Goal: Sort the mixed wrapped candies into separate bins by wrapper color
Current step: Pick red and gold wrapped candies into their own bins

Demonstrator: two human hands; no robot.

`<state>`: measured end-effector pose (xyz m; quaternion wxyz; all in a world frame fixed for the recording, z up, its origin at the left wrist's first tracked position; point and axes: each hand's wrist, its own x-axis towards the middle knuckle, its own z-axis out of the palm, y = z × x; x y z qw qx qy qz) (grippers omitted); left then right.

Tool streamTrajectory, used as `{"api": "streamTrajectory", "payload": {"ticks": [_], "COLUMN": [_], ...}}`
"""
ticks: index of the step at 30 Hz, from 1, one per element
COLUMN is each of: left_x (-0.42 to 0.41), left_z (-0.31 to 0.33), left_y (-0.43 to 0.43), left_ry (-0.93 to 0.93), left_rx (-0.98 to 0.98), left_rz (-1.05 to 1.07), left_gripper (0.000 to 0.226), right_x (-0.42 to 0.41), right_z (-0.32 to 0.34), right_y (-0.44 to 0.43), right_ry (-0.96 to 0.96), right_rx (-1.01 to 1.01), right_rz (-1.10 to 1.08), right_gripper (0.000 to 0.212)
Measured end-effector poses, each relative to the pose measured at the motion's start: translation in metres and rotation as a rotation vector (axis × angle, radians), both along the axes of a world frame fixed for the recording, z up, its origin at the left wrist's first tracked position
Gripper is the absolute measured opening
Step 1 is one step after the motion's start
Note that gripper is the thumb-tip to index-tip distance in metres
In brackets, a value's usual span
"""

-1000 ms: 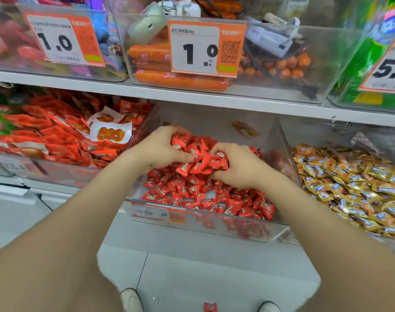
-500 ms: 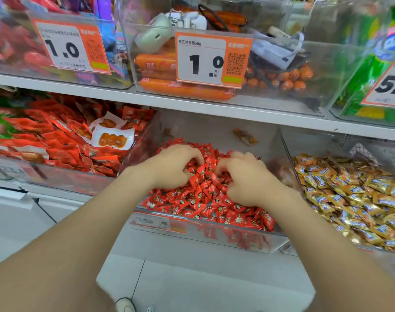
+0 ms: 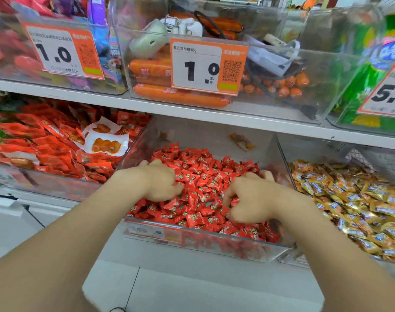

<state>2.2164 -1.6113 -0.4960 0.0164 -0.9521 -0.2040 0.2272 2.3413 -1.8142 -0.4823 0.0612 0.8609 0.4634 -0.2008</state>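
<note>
Both hands are digging in the clear bin (image 3: 214, 243). The left hand (image 3: 157, 183) is curling its fingers into the red candies (image 3: 198, 176), can't tell if it's gripping any. The right hand (image 3: 251, 200) is pinching a few. Gold candies (image 3: 354, 199) are sitting just right of it.

Centre frame, a clear plastic bin (image 3: 214, 243) holds a heap of red wrapped candies (image 3: 203, 174). The left hand (image 3: 157, 183) at 9 o'clock and right hand (image 3: 252, 203) at 4 o'clock curl fingers into it. Gold wrapped candies (image 3: 354, 199) lie at 3 o'clock.
</note>
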Motion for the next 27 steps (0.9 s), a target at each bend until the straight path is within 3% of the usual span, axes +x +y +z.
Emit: {"api": "streamTrajectory", "payload": {"ticks": [1,3,5,6,7,9,10,14,16,18,20,23,27], "left_x": [0.000,0.004,0.011,0.015,0.017,0.019,0.019,0.014,0.009,0.003,0.001,-0.001,-0.008], "left_z": [-0.001,-0.004,-0.012,-0.018,-0.022,-0.029,-0.032,-0.017,-0.008,-0.001,0.002,0.001,0.002], "left_y": [0.001,0.002,0.003,0.003,0.002,0.003,0.004,0.011,0.008,0.005,0.003,0.004,0.007], "left_ry": [-0.056,-0.274,-0.446,-0.459,-0.429,-0.310,-0.253,-0.102,-0.022,0.033,0.045,-0.061,-0.215], "left_rx": [0.043,0.093,-0.003,-0.063,-0.100,-0.124,-0.122,-0.191,-0.244,-0.245,-0.246,-0.309,-0.241], "left_rz": [-0.028,-0.139,-0.221,-0.242,-0.221,-0.132,-0.099,-0.062,-0.015,0.017,0.031,0.053,0.019], "left_gripper": [0.057,0.039,0.032,0.041,0.051,0.065,0.068,0.050,0.057,0.068,0.059,0.044,0.033], "right_x": [0.002,0.006,0.009,0.008,0.007,0.002,-0.001,-0.002,-0.004,-0.005,-0.005,-0.006,0.005], "right_z": [0.003,-0.001,-0.014,-0.022,-0.032,-0.045,-0.049,-0.043,-0.033,-0.024,-0.016,-0.012,-0.016], "right_y": [0.000,0.006,0.020,0.027,0.034,0.045,0.048,0.039,0.030,0.023,0.019,0.016,0.012], "right_ry": [-0.027,-0.088,-0.202,-0.217,-0.181,-0.040,0.012,0.265,0.312,0.297,0.267,0.228,-0.015], "right_rx": [0.050,0.197,0.364,0.384,0.342,0.149,0.069,0.040,0.018,0.011,0.062,0.178,0.264], "right_rz": [-0.009,-0.039,-0.007,0.022,0.052,0.101,0.117,0.210,0.233,0.228,0.184,0.101,-0.007], "right_gripper": [0.019,0.032,0.024,0.024,0.041,0.070,0.073,0.057,0.054,0.052,0.046,0.032,0.026]}}
